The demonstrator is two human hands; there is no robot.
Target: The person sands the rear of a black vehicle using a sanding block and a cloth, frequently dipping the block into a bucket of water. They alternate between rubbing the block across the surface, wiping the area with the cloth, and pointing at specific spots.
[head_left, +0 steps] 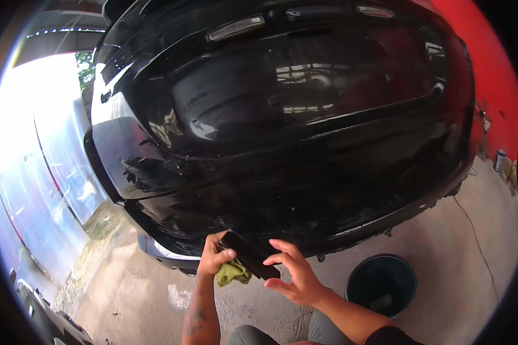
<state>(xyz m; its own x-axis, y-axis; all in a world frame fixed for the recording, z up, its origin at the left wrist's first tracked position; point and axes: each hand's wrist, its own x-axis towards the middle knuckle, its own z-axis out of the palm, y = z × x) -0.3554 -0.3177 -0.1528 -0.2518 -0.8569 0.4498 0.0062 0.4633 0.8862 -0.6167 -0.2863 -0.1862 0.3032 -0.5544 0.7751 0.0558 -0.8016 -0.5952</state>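
- Two hands of yours are up at the lower rear of the black car (pixel 282 115), both gathered round one dark flat block (pixel 248 254).
- Your left hand (pixel 214 255) is closed on the upper end of the block, thumb across its face, pressing that end against the bumper (pixel 305 213).
- Bunched under the same palm is a yellow-green cloth (pixel 232 272), hanging just below your fingers and touching the block's underside.
- Your right hand (pixel 295 277) is open, fingers spread and curled, with the fingertips at the lower end of the block; whether they press it or only brush it, you cannot tell from here.
- The block runs slanted, high at the left hand and low towards the right hand, so it lies between the two hands and bridges them.
- Its top end sits on the bumper's lower edge; its bottom end stands clear of the car.
- A dark bucket (pixel 381 283) stands on the concrete floor (pixel 443 276), to the right of your right hand and well apart from it, with something pale lying inside.
- A thin cable (pixel 472 230) trails across the floor past the bucket.
- A red wall (pixel 492 75) rises behind the car on the right, with small containers at its foot.
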